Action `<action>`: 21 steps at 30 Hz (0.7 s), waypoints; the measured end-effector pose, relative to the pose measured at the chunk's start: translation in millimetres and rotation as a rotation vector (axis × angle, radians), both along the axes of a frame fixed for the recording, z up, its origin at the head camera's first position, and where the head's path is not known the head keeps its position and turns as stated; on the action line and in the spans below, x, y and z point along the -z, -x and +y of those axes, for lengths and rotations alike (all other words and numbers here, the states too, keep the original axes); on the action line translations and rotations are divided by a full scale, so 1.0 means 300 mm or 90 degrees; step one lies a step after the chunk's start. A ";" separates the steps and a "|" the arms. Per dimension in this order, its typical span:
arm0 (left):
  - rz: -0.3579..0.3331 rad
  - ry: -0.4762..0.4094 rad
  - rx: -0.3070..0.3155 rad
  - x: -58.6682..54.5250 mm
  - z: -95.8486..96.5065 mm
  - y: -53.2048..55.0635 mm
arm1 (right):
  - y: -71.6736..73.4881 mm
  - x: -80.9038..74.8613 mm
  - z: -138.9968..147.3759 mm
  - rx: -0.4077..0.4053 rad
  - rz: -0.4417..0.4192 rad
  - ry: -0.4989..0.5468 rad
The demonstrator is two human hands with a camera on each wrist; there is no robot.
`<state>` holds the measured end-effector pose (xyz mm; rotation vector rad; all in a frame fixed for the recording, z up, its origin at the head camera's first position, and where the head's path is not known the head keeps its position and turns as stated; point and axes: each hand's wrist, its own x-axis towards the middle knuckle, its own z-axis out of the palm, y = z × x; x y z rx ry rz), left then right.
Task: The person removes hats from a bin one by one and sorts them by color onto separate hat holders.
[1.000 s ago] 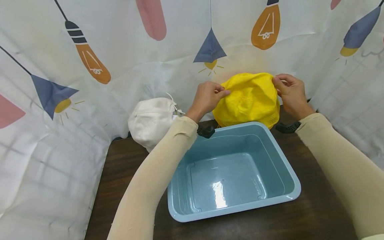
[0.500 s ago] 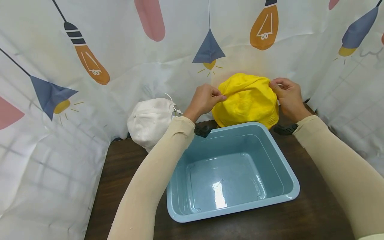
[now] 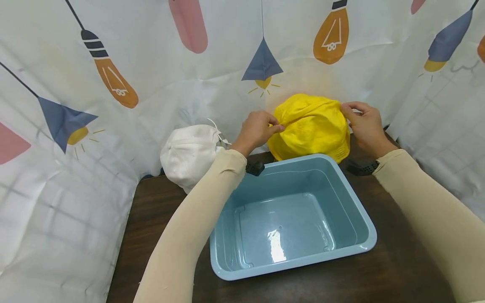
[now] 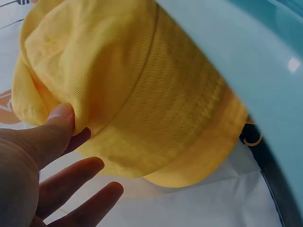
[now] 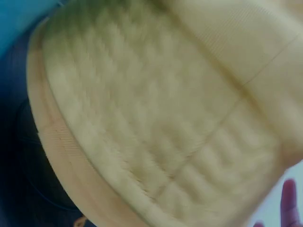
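A yellow bucket hat (image 3: 312,130) with a stitched brim stands behind the basin, its crown creased. My left hand (image 3: 259,128) pinches the crown's left side between thumb and forefinger; in the left wrist view the other fingers (image 4: 85,189) spread away from the cloth. On the opposite side, my right hand (image 3: 363,122) pinches the hat's upper right edge. Stitched brim cloth (image 5: 142,118) fills most of the right wrist view, with only a few fingertips showing at the lower right. A light blue plastic basin (image 3: 295,265) sits just in front of the hat, below both wrists.
A white cap (image 3: 189,153) with a strap and buckle lies at the back left, beside the left forearm. The dark wooden table (image 3: 151,206) is under everything. A white curtain (image 3: 223,97) printed with lamps and bulbs hangs close behind the hat.
Both hands have come slightly down, still pinching the yellow hat. The left one has also shifted a little left. The hat's crown has creased and sunk slightly.
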<state>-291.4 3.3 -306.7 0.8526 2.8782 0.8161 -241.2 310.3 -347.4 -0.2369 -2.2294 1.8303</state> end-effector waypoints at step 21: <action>0.131 -0.027 0.123 -0.084 0.038 0.019 | -0.157 0.054 -0.037 0.026 0.320 -0.321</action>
